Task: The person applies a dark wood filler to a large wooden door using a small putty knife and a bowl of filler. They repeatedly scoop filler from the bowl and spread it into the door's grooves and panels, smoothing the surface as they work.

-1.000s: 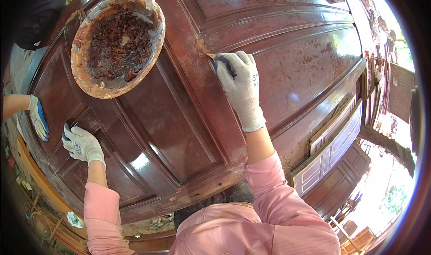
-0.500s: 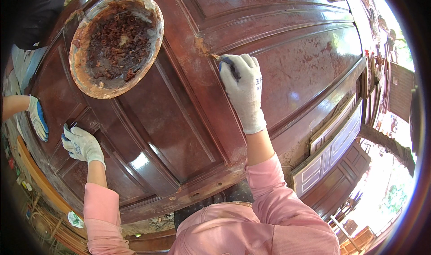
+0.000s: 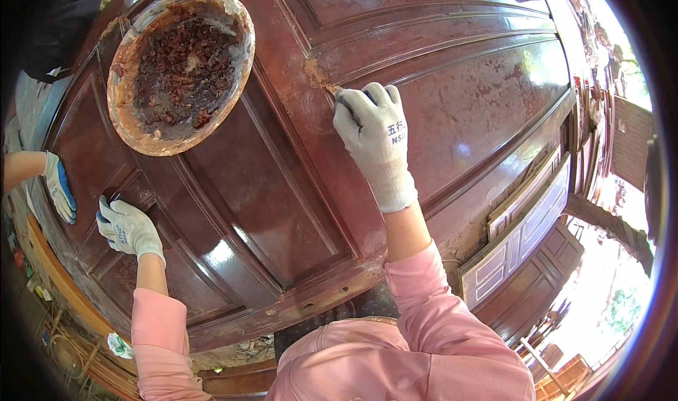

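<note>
A large glossy dark red wooden door (image 3: pixel 268 210) lies flat in front of me. My right hand (image 3: pixel 374 139), in a white knit glove, is closed around a small dark-handled tool (image 3: pixel 347 105) whose tip touches a moulded groove where a patch of brown filler (image 3: pixel 316 72) is smeared. My left hand (image 3: pixel 127 228), also gloved, rests flat with fingers apart on the door's left panel, holding nothing. A round shallow bowl (image 3: pixel 134 136) of crumbly reddish-brown paste sits on the door at the upper left.
Another person's hand in a blue and white glove (image 3: pixel 60 189) touches the door's left edge. Framed door panels (image 3: pixel 522 238) lean at the right. Debris and wooden parts lie on the ground below the door's near edge.
My right hand has slid slightly along the groove, keeping the tool tip on the filler patch. My left hand stays on the panel.
</note>
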A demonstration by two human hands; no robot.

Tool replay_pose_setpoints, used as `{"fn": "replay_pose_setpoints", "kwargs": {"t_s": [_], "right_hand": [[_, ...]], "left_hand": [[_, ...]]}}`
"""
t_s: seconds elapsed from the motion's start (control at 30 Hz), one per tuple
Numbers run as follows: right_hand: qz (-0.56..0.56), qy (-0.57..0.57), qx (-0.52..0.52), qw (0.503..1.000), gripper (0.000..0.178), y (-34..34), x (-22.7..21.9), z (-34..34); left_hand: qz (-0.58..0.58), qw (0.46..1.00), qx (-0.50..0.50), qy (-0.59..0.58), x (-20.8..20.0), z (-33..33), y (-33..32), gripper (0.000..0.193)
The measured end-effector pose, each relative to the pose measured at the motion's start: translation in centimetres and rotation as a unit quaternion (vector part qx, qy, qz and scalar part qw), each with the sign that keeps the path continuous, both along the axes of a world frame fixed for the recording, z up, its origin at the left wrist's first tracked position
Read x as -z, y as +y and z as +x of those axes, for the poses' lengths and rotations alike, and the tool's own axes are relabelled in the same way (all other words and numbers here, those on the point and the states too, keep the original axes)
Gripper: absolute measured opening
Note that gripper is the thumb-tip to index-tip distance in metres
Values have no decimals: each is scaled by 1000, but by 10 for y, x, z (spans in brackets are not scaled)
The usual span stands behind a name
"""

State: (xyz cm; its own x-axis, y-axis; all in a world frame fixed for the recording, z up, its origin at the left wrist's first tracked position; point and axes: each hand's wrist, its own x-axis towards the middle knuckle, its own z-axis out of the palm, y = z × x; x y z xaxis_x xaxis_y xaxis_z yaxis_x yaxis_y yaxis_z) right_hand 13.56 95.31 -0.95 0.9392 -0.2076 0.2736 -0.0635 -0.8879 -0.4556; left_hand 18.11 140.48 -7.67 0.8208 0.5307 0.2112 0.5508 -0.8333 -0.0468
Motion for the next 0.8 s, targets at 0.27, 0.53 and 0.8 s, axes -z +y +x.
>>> {"fn": "replay_pose_setpoints", "kwargs": {"t_s": [0.27, 0.53, 0.8], "right_hand": [[81, -12, 38, 996, 14, -4, -2, 0], [89, 26, -3, 996, 18, -15, -5, 4], [270, 39, 111, 956, 17, -18, -14, -4]], "left_hand": [[4, 1000, -2, 7, 3, 0, 0, 52], [7, 1000, -2, 4, 4, 0, 0, 52], [2, 1000, -4, 1, 1, 2, 1, 51]]}}
